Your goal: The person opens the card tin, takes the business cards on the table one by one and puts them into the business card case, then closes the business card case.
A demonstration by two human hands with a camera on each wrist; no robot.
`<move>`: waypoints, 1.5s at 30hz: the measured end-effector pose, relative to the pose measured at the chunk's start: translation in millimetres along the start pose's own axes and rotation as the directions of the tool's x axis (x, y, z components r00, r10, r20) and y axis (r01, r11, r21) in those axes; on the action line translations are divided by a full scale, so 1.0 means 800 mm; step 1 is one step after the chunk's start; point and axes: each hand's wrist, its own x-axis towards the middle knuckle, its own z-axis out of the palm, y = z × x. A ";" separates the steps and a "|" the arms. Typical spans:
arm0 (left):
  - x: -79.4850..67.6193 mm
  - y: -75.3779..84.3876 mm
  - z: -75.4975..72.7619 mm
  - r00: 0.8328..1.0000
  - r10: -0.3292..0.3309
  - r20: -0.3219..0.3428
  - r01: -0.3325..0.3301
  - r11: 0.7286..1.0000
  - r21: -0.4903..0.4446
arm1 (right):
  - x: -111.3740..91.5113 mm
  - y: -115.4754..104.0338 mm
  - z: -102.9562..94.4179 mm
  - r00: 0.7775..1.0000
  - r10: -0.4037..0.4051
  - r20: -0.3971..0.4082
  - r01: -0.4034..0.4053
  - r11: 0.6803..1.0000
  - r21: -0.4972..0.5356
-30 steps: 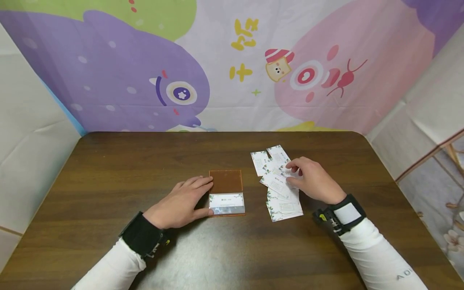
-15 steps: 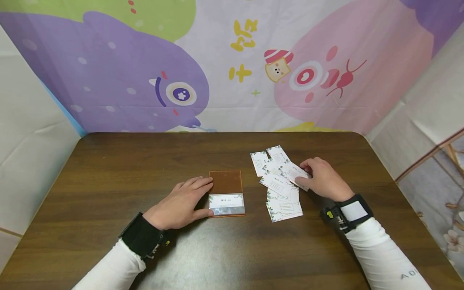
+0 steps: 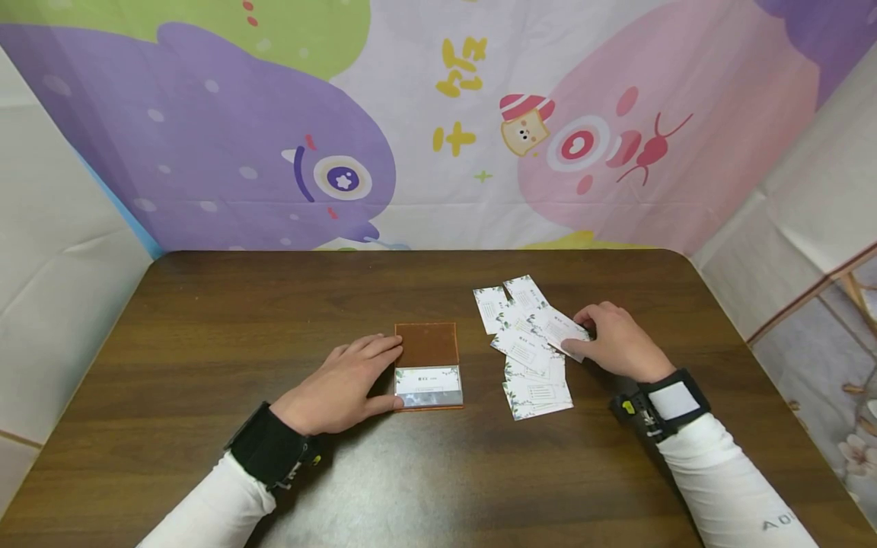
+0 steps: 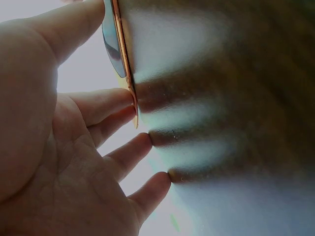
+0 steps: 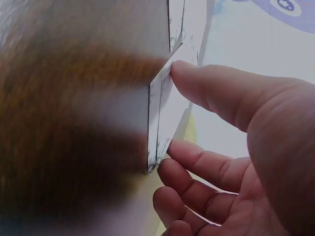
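Note:
A brown card holder [image 3: 426,344] lies unfolded on the table, a white business card with green leaf print [image 3: 425,378] showing in its lower pocket above a clear strip. My left hand [image 3: 342,387] rests flat at its left side, fingertips and thumb on the edge; in the left wrist view the fingers [image 4: 140,147] are nearly straight. My right hand [image 3: 620,344] pinches the right end of a business card [image 3: 556,326] at the top of a loose pile of cards [image 3: 527,348]. In the right wrist view, the thumb [image 5: 211,88] and index finger take opposite edges, and two card edges show.
The dark wooden table [image 3: 274,297] ends at a cartoon-print cloth [image 3: 438,213] behind. Pale cloth walls stand left and right. Bare wood lies between the card holder and the cards.
My right hand has moved right, drawing the upper card partly off the pile; in the last half second it shifted only slightly. My left hand and the card holder stay put.

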 end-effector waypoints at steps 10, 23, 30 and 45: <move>0.000 0.000 0.000 1.000 -0.001 0.001 0.001 1.000 -0.006 | -0.001 -0.002 -0.003 0.999 0.028 -0.017 -0.026 0.996 0.088; 0.000 -0.001 0.002 1.000 0.001 -0.007 -0.001 1.000 0.001 | -0.003 -0.005 -0.007 0.997 -0.023 -0.079 0.035 0.988 0.150; 0.000 -0.001 0.002 1.000 0.004 -0.008 -0.004 1.000 0.007 | -0.002 -0.013 -0.012 0.994 -0.055 -0.093 0.071 0.982 0.177; 0.000 -0.002 0.002 1.000 0.003 -0.006 -0.003 1.000 0.015 | 0.001 -0.048 -0.020 0.989 -0.108 -0.100 0.127 0.969 0.212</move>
